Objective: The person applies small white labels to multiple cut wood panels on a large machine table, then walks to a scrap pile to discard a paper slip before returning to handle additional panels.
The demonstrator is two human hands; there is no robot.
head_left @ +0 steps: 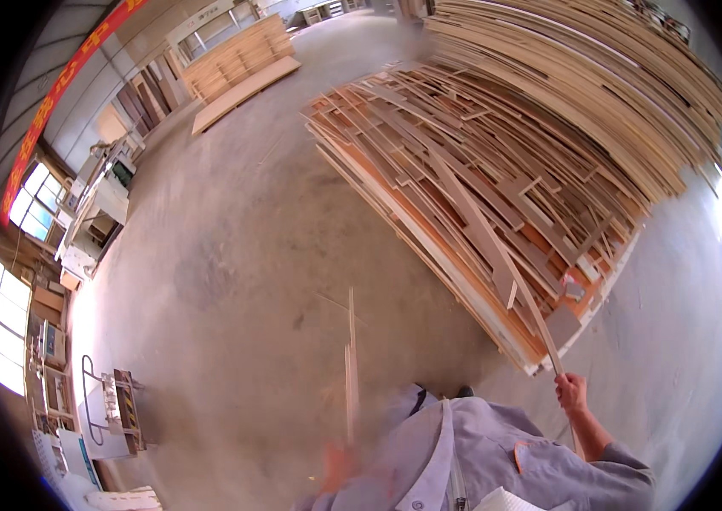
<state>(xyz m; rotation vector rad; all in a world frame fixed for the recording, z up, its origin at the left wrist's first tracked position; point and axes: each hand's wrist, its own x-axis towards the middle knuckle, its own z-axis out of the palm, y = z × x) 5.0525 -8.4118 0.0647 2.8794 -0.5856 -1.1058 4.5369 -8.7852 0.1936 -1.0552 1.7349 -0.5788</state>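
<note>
My right hand (571, 392) is wrapped around a long, narrow wooden strip (538, 322) at the near right corner of a low pile. The strip slants away over the pile's near end, and a thin part of it shows below the fist. My left hand (340, 467) is smeared by motion at the lower middle. Thin pale wooden strips (351, 383) rise from it, side by side and of unequal length, over the floor. The hand appears closed on their lower ends, though its separate fingers are blurred.
The pile of loose brown strips (463, 162) lies on orange-edged boards. Behind it stands a tall stack of long timber (582, 77). More stacked boards (237, 64) are at the far left. Machines (97, 213) and a metal-framed cart (114, 404) line the left side.
</note>
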